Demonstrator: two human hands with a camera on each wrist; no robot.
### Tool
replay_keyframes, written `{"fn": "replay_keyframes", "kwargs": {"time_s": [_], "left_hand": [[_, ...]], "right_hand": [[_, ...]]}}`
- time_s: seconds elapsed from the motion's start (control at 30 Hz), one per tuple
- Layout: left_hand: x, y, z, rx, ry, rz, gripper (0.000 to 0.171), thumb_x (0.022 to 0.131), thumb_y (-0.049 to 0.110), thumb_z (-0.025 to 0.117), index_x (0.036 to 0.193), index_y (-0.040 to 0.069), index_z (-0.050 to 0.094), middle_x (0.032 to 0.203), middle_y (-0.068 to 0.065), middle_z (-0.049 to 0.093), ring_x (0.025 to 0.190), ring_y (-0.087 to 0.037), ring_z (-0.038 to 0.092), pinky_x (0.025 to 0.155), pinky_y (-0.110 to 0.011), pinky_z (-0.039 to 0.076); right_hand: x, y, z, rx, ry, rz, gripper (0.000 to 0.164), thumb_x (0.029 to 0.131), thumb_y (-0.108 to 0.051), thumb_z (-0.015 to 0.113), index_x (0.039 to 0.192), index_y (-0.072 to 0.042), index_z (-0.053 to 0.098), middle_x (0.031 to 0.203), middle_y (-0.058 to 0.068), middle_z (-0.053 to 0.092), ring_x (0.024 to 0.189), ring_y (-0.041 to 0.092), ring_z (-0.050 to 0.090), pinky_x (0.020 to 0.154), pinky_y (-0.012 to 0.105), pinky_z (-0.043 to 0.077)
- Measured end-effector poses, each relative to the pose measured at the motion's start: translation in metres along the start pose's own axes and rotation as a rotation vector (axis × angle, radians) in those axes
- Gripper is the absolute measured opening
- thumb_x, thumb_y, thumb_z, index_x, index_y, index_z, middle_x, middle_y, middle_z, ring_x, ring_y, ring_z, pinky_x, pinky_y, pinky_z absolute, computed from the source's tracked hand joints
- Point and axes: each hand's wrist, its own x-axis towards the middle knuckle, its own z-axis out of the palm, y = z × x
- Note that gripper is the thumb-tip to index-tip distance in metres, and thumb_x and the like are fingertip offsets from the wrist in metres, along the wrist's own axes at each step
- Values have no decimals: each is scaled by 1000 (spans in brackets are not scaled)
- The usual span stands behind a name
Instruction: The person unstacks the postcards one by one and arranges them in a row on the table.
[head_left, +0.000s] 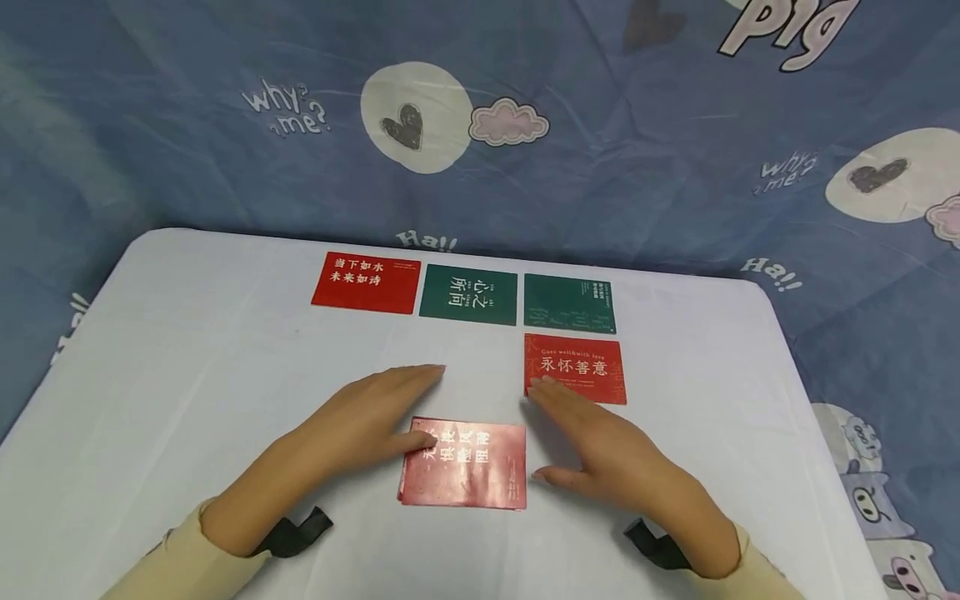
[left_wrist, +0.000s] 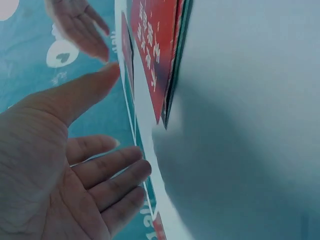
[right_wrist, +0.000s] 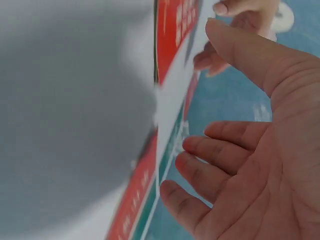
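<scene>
A small stack of cards (head_left: pixel 472 483) with a red card on top lies near the middle of the white table, and its edges show red and green layers in the left wrist view (left_wrist: pixel 176 65). My left hand (head_left: pixel 352 421) hovers at the stack's left side, fingers straight and thumb overlapping its left edge in the head view. To the right of the stack is my right hand (head_left: pixel 611 450), its fingers extended and thumb apart from them. Its fingertips overlap the lower left corner of a red card (head_left: pixel 581 367). Neither palm holds anything in the wrist views.
Along the far side lie a red card (head_left: pixel 367 292), a green card (head_left: pixel 450 304) and another green card (head_left: pixel 562 304) in a row. The lone red card sits just below the rightmost green one. A blue printed cloth (head_left: pixel 600 167) hangs behind the white table (head_left: pixel 187 333).
</scene>
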Motion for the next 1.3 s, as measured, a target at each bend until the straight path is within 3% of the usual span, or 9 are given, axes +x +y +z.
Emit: {"fn": "replay_keyframes", "kwargs": {"time_s": [0.27,0.47,0.77,1.0,1.13,1.3], "left_hand": [[-36,3,14,-61,-27,-18,105,71,45,96,157,12,48,158,-6,50,148,-30,42,111,-54,47],[-54,3,25,-56,-18,25,108,73,42,96,160,12,41,160,-6,47,151,-32,37,117,-54,40],[-55,0,33,-2,67,67,97,75,37,96,155,8,49,154,-7,55,145,-27,47,120,-50,36],[-53,-3,34,-49,95,20,96,73,33,97,154,12,51,153,-2,56,141,-25,52,119,-46,38],[-53,-2,32,-77,78,-8,97,72,34,97,155,13,51,154,-2,55,141,-27,52,117,-48,41],[-53,0,26,-172,19,-107,98,70,36,98,155,20,53,152,-3,56,138,-38,53,98,-56,56]], "right_hand": [[-3,-16,20,30,-90,-34,99,82,-51,87,161,-14,41,166,-1,39,151,20,39,115,45,45],[-4,-21,28,25,-113,-29,99,83,-52,86,162,-15,40,166,-1,39,152,20,36,117,46,42],[-8,-22,42,-33,-27,-55,91,87,-49,83,160,-13,43,164,1,43,153,18,35,123,41,32],[-7,-20,43,-2,3,-46,90,86,-47,85,160,-14,45,162,0,46,151,17,38,121,41,34],[-7,-21,43,13,0,-51,94,84,-50,86,160,-13,44,163,1,44,152,17,36,123,41,31],[-6,-23,45,14,-10,-24,97,80,-51,88,159,-13,46,162,0,45,151,18,38,121,41,34]]}}
